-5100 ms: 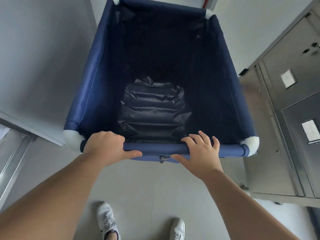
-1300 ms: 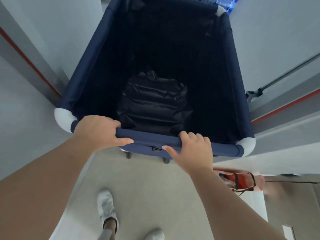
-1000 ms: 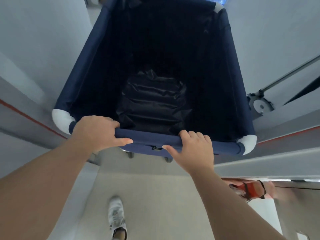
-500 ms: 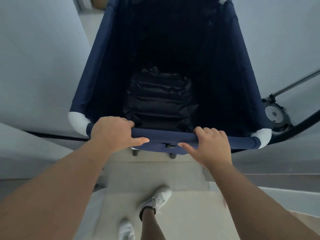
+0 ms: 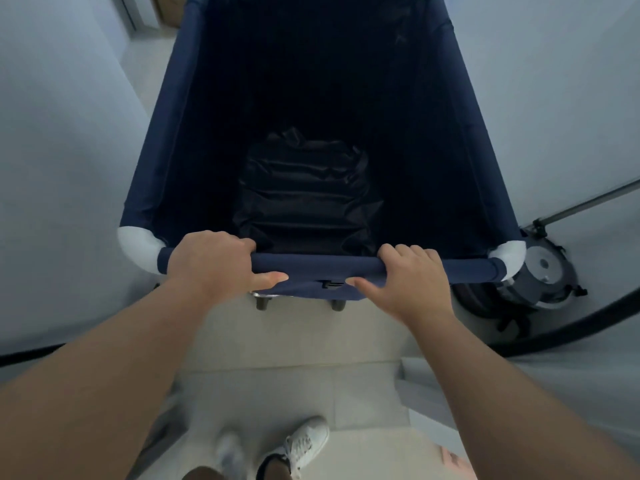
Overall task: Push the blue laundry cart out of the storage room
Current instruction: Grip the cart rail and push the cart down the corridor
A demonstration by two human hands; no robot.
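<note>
Pale walls close in both sides, tiled floor (image 5: 298, 344) under the blue laundry cart (image 5: 162, 140), which fills the gap w/ little room to spare. Grey round machine (image 5: 543, 271) sits just beside cart's near right corner. Left hand (image 5: 214, 265) & right hand (image 5: 410, 278) both clenched round the cart's near bar (image 5: 318, 266). Best push even, straight, so right corner clears that machine.
</note>
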